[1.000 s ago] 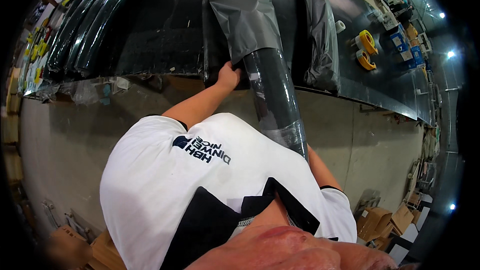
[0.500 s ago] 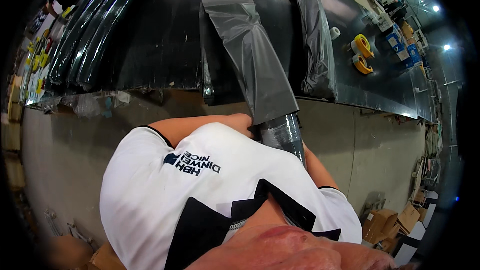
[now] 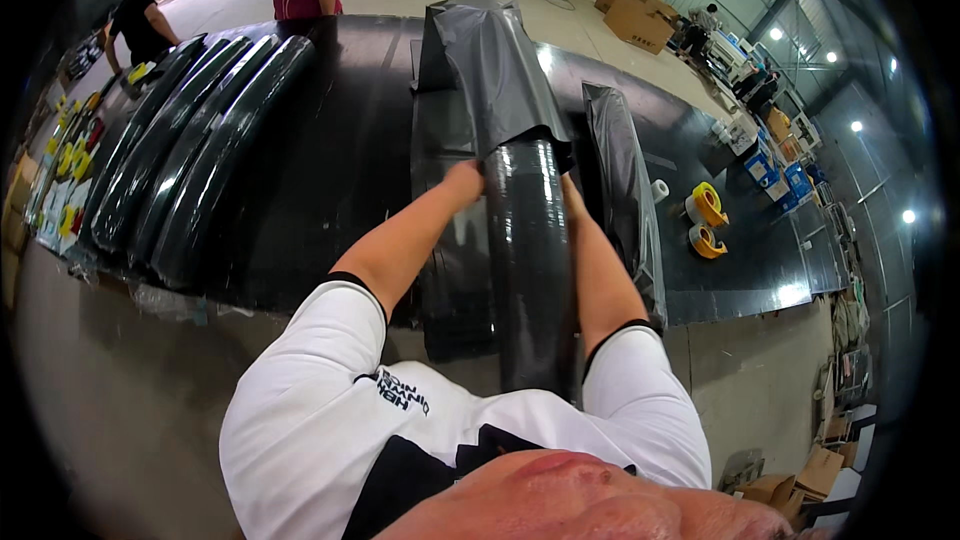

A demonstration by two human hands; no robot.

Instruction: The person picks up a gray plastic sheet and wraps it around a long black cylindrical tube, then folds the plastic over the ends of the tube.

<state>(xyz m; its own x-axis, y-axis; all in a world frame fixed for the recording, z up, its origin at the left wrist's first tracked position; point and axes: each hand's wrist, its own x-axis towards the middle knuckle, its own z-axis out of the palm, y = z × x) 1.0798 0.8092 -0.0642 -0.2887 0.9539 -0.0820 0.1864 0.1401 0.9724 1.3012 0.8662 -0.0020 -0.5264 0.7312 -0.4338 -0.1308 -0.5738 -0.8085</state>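
Observation:
A long dark roll in shiny film wrap (image 3: pixel 527 260) runs from against my chest out over the table. A grey plastic bag (image 3: pixel 490 60) covers its far part, the bag's mouth lying across the roll. My left hand (image 3: pixel 465 182) is closed at the left edge of the bag's mouth, its fingertips tucked out of sight beside the roll. On the right side, my right hand (image 3: pixel 571 192) is at the same edge, mostly hidden by the roll and bag, so its fingers do not show. Beneath the roll lies more flat dark plastic sheet (image 3: pixel 450 290).
Several wrapped dark rolls (image 3: pixel 235 155) lie side by side on the left of the black table (image 3: pixel 345 140). To the right are a folded grey plastic bag (image 3: pixel 622 170), a small white roll (image 3: pixel 659 190) and yellow tape dispensers (image 3: pixel 706 205). People stand beyond the table's far left.
Both arms have stretched forward from my body. The bag now sits bunched farther out, and much more of the wrapped roll shows toward me. The view has tilted up.

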